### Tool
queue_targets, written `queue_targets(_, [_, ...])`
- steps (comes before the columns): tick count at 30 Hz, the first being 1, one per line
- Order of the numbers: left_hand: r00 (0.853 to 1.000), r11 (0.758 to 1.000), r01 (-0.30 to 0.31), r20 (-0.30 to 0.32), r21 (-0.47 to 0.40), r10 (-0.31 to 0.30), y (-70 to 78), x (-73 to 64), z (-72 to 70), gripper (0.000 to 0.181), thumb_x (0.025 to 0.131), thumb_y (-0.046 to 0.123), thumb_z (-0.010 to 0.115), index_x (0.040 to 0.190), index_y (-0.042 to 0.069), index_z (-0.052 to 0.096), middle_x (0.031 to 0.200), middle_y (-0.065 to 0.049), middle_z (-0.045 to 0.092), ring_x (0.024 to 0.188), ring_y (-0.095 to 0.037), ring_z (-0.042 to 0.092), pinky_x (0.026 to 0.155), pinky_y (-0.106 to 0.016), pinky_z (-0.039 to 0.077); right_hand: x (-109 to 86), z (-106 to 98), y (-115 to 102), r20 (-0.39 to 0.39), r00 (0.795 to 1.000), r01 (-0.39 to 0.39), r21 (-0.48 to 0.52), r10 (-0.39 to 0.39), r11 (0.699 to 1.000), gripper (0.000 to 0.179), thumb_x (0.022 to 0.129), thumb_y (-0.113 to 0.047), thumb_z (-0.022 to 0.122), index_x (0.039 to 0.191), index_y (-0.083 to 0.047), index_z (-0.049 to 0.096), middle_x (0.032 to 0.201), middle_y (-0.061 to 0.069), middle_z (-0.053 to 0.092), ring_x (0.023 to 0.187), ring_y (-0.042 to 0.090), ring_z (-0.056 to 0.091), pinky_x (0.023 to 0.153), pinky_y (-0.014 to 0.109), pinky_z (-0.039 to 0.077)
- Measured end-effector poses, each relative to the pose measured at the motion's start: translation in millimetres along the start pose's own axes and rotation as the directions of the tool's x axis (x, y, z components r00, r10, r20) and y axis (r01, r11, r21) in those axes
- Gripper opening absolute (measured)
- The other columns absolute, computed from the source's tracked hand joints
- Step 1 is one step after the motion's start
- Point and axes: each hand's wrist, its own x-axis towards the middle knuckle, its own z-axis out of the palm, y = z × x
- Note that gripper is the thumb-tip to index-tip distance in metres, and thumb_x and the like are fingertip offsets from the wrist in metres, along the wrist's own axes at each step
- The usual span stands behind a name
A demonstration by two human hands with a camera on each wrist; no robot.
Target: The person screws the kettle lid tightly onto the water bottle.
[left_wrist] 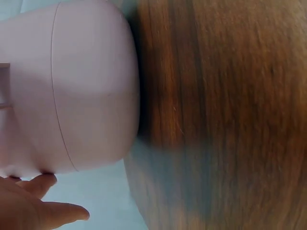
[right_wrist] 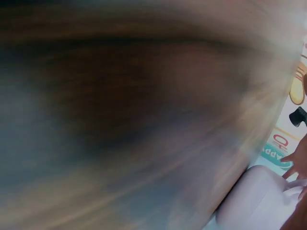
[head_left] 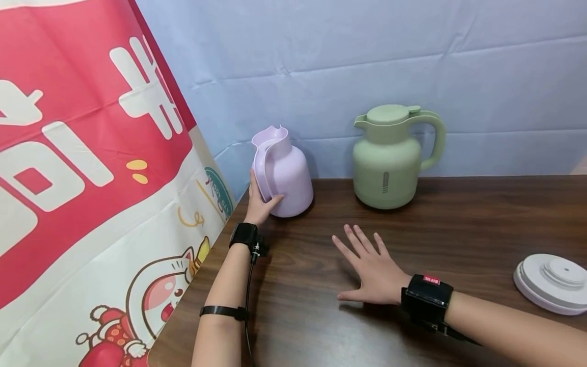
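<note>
A lilac vacuum jug [head_left: 293, 178] without a lid stands at the table's back left, its handle turned toward me. My left hand [head_left: 260, 204] is at its lower left side, index finger straight up along it and thumb stretched out across the front. Fingertips [left_wrist: 45, 181] meet the jug's side in the left wrist view, not curled round the handle. My right hand [head_left: 373, 267] is spread, palm down, low over the table and holds nothing. Beyond it stands a green jug [head_left: 385, 165] with its lid on, spout to the left.
A round white lid [head_left: 555, 280] with a lilac rim lies upside down at the right of the brown wooden table [head_left: 302, 285]. A pale blue cloth [head_left: 321, 61] hangs behind the jugs. On the left, a red and white printed cloth [head_left: 69, 127] hangs along the table's edge.
</note>
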Motion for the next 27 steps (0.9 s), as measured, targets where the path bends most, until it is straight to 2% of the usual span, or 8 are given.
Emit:
queue_targets(3, [1.000,1.000,-0.015,-0.010,0.002,0.015,-0.9,-0.2,0.3,0.108,0.086,0.023,0.071,0.151,0.026,-0.016,0.158,-0.007,-0.001,0.143,-0.022,0.007,0.110,-0.045,0.022,-3.6,0.4,4.7,-0.010,1.000,-0.016,-0.001,0.016,1.000,0.112,0.072,-0.066,0.069,0.154,-0.018,0.011,0.158,0.014,-0.002,0.143,0.034,0.001,0.106,0.063,0.003])
queue_targets(9, [1.000,1.000,0.006,-0.024,0.002,-0.006,2.8,-8.4,4.0,0.106,0.085,0.020,0.069,0.151,0.029,-0.014,0.157,-0.008,0.004,0.141,-0.023,0.016,0.107,-0.044,0.027,-7.8,-1.4,9.5,0.001,0.997,-0.071,0.051,0.071,0.996,0.110,0.075,-0.064,0.068,0.154,-0.018,0.007,0.157,0.014,-0.004,0.143,0.034,-0.001,0.106,0.064,0.002])
queue_targets(14, [0.999,0.999,-0.039,-0.020,0.017,0.039,12.7,-17.4,9.4,0.106,0.084,0.023,0.069,0.152,0.026,-0.012,0.156,-0.012,0.007,0.139,-0.027,0.020,0.106,-0.047,0.027,-8.9,-5.8,7.5,-0.016,0.993,-0.116,0.077,0.118,0.990,0.109,0.078,-0.062,0.067,0.154,-0.019,0.001,0.157,0.014,-0.006,0.143,0.034,-0.003,0.106,0.064,0.004])
queue_targets(20, [0.996,0.995,-0.090,-0.018,0.038,0.091,22.9,-31.6,17.6,0.106,0.084,0.026,0.070,0.152,0.020,-0.010,0.154,-0.014,0.012,0.136,-0.028,0.023,0.106,-0.048,0.027,-6.8,-8.9,1.2,-0.052,0.985,-0.154,0.121,0.162,0.981,0.111,0.079,-0.059,0.068,0.154,-0.018,-0.002,0.157,0.016,-0.007,0.143,0.031,-0.008,0.107,0.062,0.005])
queue_targets(27, [0.994,0.991,-0.106,-0.024,0.083,0.108,36.7,-53.2,31.1,0.110,0.080,0.033,0.072,0.152,0.023,-0.011,0.153,-0.014,0.015,0.136,-0.027,0.026,0.106,-0.047,0.030,-5.4,-9.2,-8.0,-0.078,0.976,-0.181,0.240,0.205,0.954,0.113,0.078,-0.061,0.067,0.153,-0.017,-0.004,0.156,0.016,-0.009,0.142,0.034,-0.007,0.107,0.062,0.006])
